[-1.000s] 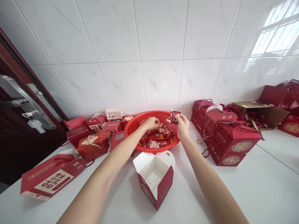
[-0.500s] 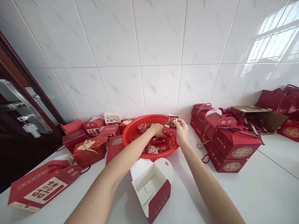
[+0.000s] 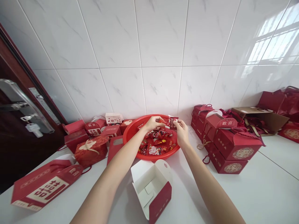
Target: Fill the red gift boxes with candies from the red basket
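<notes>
My right hand (image 3: 182,130) pinches small red wrapped candies (image 3: 173,122) above the right rim of a red plastic basket (image 3: 127,141). My left hand (image 3: 153,123) is over the basket with thumb and fingers curled toward the candies in my right hand. What is between its fingertips, if anything, is too small to make out. Several loose wrapped candies (image 3: 155,150) lie in the basket below. In front of the basket stands an open gift box (image 3: 160,199), white inside and dark red outside, with its flaps raised and nothing visible in it.
Closed red gift boxes (image 3: 91,149) stand at the left, with a larger one (image 3: 46,189) nearer me. Stacked red boxes (image 3: 233,149) stand at the right, beside an open cardboard carton (image 3: 273,121). A tiled wall (image 3: 161,90) is behind, and a door with keys (image 3: 34,129) at far left.
My left hand has lifted out of the candies in the basket and moved up near my right hand. My right hand stays in place, holding the candies.
</notes>
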Demonstrator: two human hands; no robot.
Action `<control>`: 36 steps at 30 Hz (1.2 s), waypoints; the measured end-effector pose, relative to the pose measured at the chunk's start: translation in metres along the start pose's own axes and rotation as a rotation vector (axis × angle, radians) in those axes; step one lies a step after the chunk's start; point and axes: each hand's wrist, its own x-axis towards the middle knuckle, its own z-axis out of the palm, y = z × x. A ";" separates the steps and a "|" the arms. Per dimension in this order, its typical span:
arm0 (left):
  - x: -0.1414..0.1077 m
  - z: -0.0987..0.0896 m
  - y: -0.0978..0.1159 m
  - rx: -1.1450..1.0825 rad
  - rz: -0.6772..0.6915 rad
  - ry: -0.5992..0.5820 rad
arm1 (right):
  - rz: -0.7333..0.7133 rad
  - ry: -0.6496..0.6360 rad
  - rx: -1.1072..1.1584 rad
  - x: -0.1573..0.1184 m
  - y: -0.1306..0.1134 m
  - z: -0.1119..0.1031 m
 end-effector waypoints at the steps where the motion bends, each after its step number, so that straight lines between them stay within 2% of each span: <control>1: -0.001 0.000 0.002 -0.044 0.008 0.002 | 0.001 0.001 0.001 0.000 0.000 0.000; 7: -0.005 -0.001 0.009 -0.199 0.008 -0.005 | 0.003 0.006 0.003 0.002 0.000 -0.001; 12: -0.010 -0.003 0.013 -0.211 0.000 -0.018 | -0.011 0.016 0.013 0.004 -0.001 -0.001; 17: -0.036 -0.012 0.023 -0.131 -0.024 -0.070 | -0.043 0.017 0.015 0.003 -0.001 -0.001; 22: -0.084 -0.027 0.050 -0.112 -0.057 -0.269 | -0.060 0.026 -0.002 0.005 0.002 -0.003; 26: -0.121 -0.034 0.084 0.009 -0.106 -0.571 | -0.056 0.020 -0.020 0.007 0.005 -0.004; 28: -0.134 -0.035 0.096 0.121 -0.132 -0.657 | -0.054 0.016 -0.028 0.007 0.006 -0.004; 30: -0.140 -0.034 0.101 0.250 -0.126 -0.609 | -0.054 0.014 -0.032 0.007 0.007 -0.004; 32: -0.137 -0.034 0.095 0.377 -0.096 -0.480 | -0.056 0.013 -0.030 0.007 0.006 -0.004; 34: -0.124 -0.031 0.082 0.482 -0.060 -0.393 | -0.056 0.018 -0.022 0.006 0.005 -0.003; 36: -0.102 -0.023 0.066 0.567 -0.020 -0.393 | -0.058 0.032 -0.010 0.005 0.003 -0.003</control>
